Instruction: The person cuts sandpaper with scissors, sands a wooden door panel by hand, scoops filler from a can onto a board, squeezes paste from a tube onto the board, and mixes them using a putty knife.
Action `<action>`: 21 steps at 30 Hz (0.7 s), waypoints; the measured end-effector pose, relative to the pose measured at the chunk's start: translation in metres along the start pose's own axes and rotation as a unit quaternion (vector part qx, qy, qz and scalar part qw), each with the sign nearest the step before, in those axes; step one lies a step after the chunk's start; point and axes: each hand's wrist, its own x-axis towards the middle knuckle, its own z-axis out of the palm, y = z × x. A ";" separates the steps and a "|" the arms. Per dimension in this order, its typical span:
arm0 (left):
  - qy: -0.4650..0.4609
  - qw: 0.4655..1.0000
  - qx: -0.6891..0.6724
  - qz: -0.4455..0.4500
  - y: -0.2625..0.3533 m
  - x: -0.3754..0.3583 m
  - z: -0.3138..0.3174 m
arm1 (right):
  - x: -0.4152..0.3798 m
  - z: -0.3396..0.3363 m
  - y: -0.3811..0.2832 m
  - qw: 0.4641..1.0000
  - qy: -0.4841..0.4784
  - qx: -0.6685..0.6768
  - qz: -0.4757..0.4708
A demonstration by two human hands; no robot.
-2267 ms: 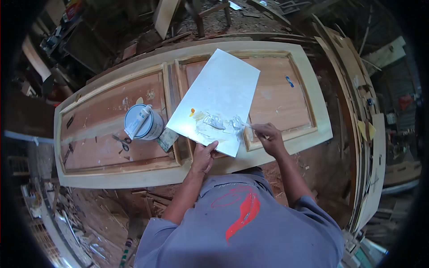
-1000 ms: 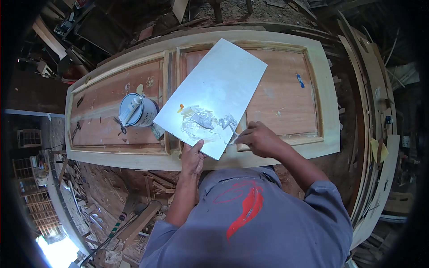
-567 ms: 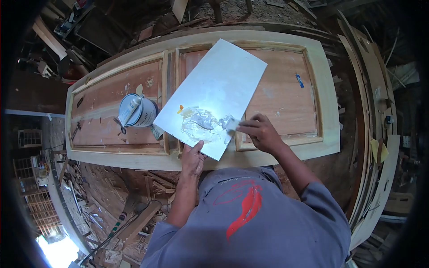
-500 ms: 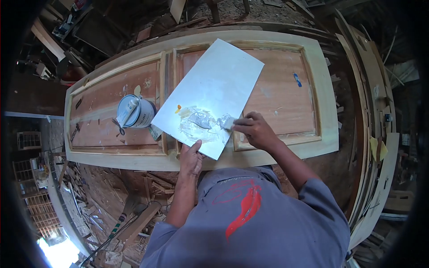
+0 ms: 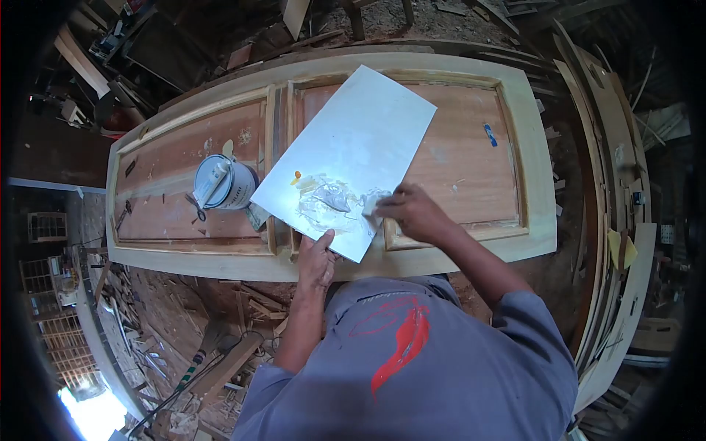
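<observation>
My left hand (image 5: 318, 257) grips the near edge of a white rectangular board (image 5: 368, 125), its thumb on top. The board lies tilted over a wooden panelled door (image 5: 471, 158). A patch of grey paste (image 5: 327, 198) is smeared on the board's near part, with a small orange blob (image 5: 297, 176) beside it. My right hand (image 5: 408, 212) is closed on a pale flat spreader (image 5: 373, 203), which touches the board at the right of the paste.
A paint can (image 5: 239, 187) with a tube on its lid stands on the door's left part. Scissors (image 5: 198, 209) lie beside it. A blue item (image 5: 490, 134) lies on the right panel. Long boards (image 5: 588, 220) lean at the right; wood scraps (image 5: 162, 323) cover the floor.
My right hand and the spreader have shifted slightly to the left over the board, and the spreader's angle has changed. My left hand keeps its hold.
</observation>
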 end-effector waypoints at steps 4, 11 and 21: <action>0.017 0.999 0.027 0.000 -0.001 0.004 -0.004 | 0.002 -0.003 0.007 1.000 -0.018 0.014 0.010; 0.006 0.999 0.032 0.006 -0.001 0.006 -0.006 | -0.002 0.010 0.011 0.999 -0.008 -0.041 0.021; -0.004 1.000 0.027 -0.002 -0.005 0.003 -0.009 | 0.016 -0.013 -0.003 0.998 0.020 -0.028 0.048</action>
